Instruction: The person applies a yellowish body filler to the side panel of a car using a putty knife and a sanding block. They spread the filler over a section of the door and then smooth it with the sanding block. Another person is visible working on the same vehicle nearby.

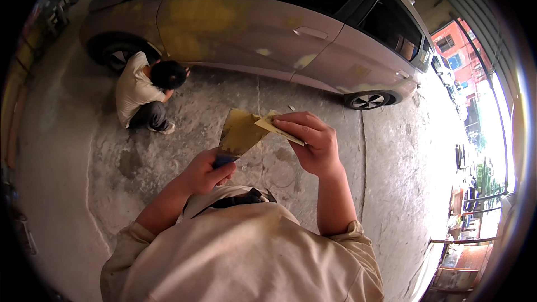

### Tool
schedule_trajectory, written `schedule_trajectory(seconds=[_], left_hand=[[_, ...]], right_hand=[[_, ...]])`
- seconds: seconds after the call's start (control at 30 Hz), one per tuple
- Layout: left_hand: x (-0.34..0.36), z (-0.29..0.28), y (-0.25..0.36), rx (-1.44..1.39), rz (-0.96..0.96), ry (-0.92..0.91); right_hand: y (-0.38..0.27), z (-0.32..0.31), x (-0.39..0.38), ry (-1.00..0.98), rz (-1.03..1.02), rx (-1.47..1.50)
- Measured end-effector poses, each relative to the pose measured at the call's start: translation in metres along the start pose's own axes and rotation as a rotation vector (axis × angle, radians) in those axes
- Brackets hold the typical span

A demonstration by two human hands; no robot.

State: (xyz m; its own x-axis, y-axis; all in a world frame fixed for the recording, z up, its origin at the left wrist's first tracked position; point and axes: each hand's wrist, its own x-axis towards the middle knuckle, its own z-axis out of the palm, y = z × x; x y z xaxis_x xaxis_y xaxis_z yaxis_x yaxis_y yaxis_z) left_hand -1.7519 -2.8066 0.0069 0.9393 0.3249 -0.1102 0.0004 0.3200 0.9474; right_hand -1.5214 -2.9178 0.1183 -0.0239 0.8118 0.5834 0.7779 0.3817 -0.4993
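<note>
In front of my belly, my left hand [208, 172] is closed round the blue lower end of a broad flat plate smeared with yellow filler [239, 128]. My right hand [316, 144] pinches a thin, pale yellow flat spreader [271, 124] between thumb and fingers. The spreader's left end meets the upper right edge of the plate, where a little yellow filler shows. Both hands are well short of the car [263, 31], whose pinkish side panels carry a large yellow patch [201, 25] and several smaller pale spots.
A person [137, 89] in a light shirt crouches at the car's left wheel, arms toward the lower door. Stained, cracked concrete floor [330, 207] lies between me and the car. On the right, a bright opening shows parked vehicles and a red building [461, 50].
</note>
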Motion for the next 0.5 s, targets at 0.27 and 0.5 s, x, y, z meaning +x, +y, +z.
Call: schedule_trajectory(seconds=[0.27,0.5], left_hand=[[-0.01,0.006,-0.014,-0.038,-0.009,0.017],[-0.014,0.003,-0.01,-0.087,-0.066,-0.054]], right_hand=[[0.004,0.001,-0.029,-0.046,0.25,-0.085],[-0.008,0.011,-0.041,0.212,0.216,0.301]])
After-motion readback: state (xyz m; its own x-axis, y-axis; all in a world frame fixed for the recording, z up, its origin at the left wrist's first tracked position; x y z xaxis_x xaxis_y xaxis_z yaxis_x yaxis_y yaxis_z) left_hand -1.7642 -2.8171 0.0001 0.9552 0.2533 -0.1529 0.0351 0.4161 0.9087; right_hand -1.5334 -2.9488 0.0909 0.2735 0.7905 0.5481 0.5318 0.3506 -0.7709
